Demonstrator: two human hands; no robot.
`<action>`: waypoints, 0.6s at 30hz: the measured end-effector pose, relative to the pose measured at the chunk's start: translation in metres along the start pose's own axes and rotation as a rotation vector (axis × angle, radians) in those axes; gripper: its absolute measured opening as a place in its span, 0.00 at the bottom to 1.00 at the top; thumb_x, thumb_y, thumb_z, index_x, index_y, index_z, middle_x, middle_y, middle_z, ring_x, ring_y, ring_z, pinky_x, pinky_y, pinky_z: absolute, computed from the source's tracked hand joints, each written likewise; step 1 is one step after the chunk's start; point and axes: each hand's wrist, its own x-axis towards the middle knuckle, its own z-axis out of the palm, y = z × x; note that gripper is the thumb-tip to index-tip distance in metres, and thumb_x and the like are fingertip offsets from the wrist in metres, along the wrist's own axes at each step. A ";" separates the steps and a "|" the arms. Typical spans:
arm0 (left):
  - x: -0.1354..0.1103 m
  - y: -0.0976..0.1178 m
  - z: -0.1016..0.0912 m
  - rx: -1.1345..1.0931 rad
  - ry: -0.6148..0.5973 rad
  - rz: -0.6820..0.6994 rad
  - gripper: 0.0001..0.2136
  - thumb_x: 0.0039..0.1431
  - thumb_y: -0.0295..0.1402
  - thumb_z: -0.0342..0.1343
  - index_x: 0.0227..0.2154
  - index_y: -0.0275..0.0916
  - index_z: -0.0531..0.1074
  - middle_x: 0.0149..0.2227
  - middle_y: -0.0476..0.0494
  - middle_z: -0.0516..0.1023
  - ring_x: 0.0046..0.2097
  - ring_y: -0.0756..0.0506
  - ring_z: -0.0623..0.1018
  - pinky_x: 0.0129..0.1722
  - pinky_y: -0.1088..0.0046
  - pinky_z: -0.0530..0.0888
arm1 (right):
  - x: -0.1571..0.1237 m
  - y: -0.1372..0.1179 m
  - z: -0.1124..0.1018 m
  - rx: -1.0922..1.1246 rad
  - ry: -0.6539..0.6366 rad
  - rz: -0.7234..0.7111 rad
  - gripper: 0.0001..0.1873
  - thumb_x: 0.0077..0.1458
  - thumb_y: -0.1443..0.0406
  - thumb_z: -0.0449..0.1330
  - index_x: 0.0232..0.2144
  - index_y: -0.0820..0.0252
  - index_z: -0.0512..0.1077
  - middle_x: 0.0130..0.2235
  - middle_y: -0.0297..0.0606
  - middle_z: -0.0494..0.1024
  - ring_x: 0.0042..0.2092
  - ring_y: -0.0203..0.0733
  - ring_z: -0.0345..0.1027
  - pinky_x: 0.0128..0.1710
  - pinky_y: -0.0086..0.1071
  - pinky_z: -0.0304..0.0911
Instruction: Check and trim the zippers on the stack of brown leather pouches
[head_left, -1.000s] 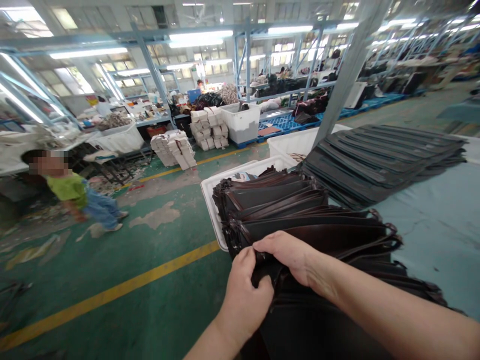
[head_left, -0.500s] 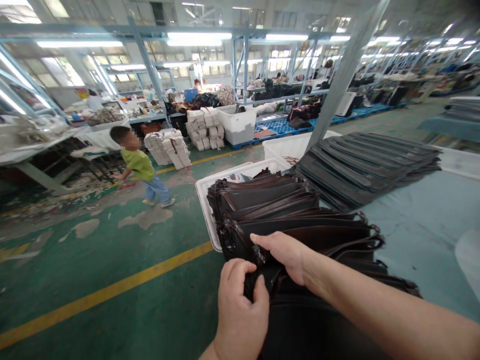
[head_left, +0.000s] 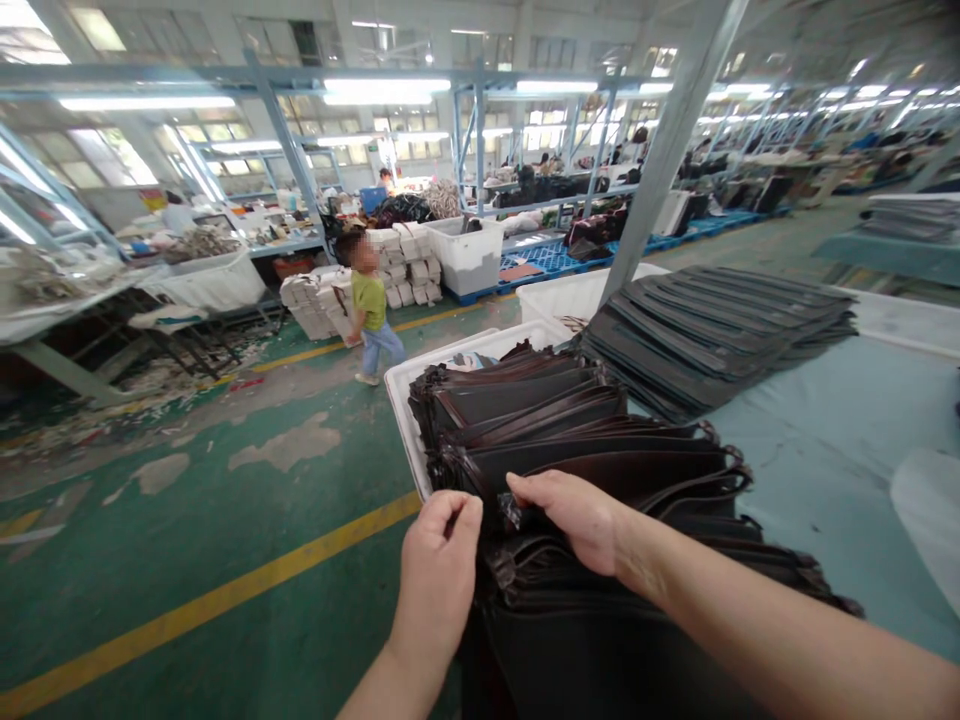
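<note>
The hands are apart: the right hand (head_left: 574,522) lies on dark leather bag panels (head_left: 592,465), fanned across a white plastic bin (head_left: 401,430), seemingly to keep their edges spread — the left hand (head_left: 439,565), curled just beside them, perhaps holds nothing.

The head-worn camera looked forward and down, close above the left hand (head_left: 439,570) and right hand (head_left: 570,520), with the factory floor (head_left: 225,480) spreading toward the upper frame.

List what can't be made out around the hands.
Head view:
Leather under the right hand: hidden by that hand.
Base of the black leather stack: cut off by the lower edge.
Floor of the white bin: hidden by the stack.
Goods on far racks: too small, blurred.
</note>
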 end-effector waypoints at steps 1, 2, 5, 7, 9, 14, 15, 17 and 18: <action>0.004 0.003 -0.001 -0.040 -0.030 -0.021 0.13 0.52 0.42 0.49 0.28 0.36 0.71 0.29 0.46 0.73 0.35 0.46 0.71 0.36 0.73 0.65 | -0.001 0.001 0.000 0.000 -0.002 -0.007 0.20 0.40 0.51 0.61 0.17 0.63 0.64 0.18 0.30 0.67 0.24 0.34 0.59 0.31 0.32 0.56; 0.007 0.006 -0.002 -0.080 -0.069 -0.040 0.14 0.52 0.42 0.48 0.29 0.36 0.71 0.30 0.46 0.74 0.35 0.46 0.71 0.36 0.73 0.64 | -0.003 0.001 0.000 -0.002 -0.002 -0.016 0.21 0.40 0.50 0.60 0.17 0.63 0.65 0.18 0.30 0.67 0.24 0.34 0.59 0.31 0.32 0.56; 0.012 0.011 0.002 -0.178 -0.182 -0.114 0.15 0.50 0.42 0.51 0.29 0.34 0.72 0.26 0.47 0.73 0.30 0.48 0.69 0.31 0.75 0.63 | -0.006 0.003 0.002 0.007 -0.034 -0.048 0.23 0.39 0.48 0.60 0.18 0.64 0.67 0.20 0.33 0.70 0.26 0.36 0.62 0.33 0.33 0.57; 0.015 0.011 0.005 -0.244 -0.229 -0.187 0.13 0.48 0.41 0.53 0.26 0.34 0.72 0.23 0.48 0.72 0.26 0.50 0.67 0.28 0.75 0.62 | -0.008 0.003 0.003 0.018 -0.054 -0.055 0.24 0.39 0.47 0.59 0.19 0.65 0.69 0.20 0.34 0.71 0.27 0.37 0.63 0.33 0.33 0.58; 0.018 0.010 0.006 -0.320 -0.256 -0.278 0.11 0.45 0.38 0.55 0.23 0.34 0.71 0.22 0.48 0.71 0.25 0.51 0.67 0.27 0.75 0.61 | -0.009 0.004 0.004 0.012 -0.066 -0.054 0.25 0.39 0.46 0.59 0.20 0.66 0.70 0.20 0.36 0.72 0.27 0.37 0.64 0.34 0.34 0.58; 0.026 0.005 0.002 -0.403 -0.320 -0.375 0.08 0.40 0.34 0.58 0.20 0.33 0.68 0.20 0.49 0.69 0.23 0.52 0.67 0.25 0.75 0.60 | -0.011 0.004 0.005 -0.025 -0.063 -0.081 0.27 0.40 0.45 0.57 0.19 0.65 0.70 0.20 0.36 0.72 0.26 0.37 0.64 0.35 0.34 0.58; 0.026 0.004 0.002 -0.394 -0.332 -0.366 0.08 0.40 0.34 0.58 0.19 0.34 0.68 0.19 0.50 0.68 0.23 0.52 0.66 0.25 0.76 0.60 | -0.012 0.004 0.006 -0.028 -0.053 -0.082 0.27 0.39 0.45 0.57 0.19 0.65 0.70 0.20 0.35 0.72 0.27 0.37 0.64 0.35 0.34 0.58; 0.023 0.006 0.002 -0.373 -0.363 -0.341 0.08 0.42 0.34 0.57 0.19 0.34 0.68 0.18 0.51 0.67 0.22 0.52 0.65 0.24 0.76 0.60 | -0.012 0.003 0.010 -0.034 -0.011 -0.068 0.27 0.37 0.44 0.58 0.18 0.65 0.69 0.20 0.35 0.71 0.27 0.38 0.65 0.33 0.33 0.59; 0.022 0.007 0.002 -0.368 -0.378 -0.322 0.08 0.44 0.35 0.56 0.21 0.34 0.68 0.19 0.51 0.67 0.23 0.52 0.65 0.24 0.76 0.60 | -0.012 0.002 0.013 -0.044 0.022 -0.058 0.26 0.36 0.44 0.58 0.18 0.65 0.69 0.19 0.35 0.71 0.26 0.38 0.65 0.32 0.33 0.58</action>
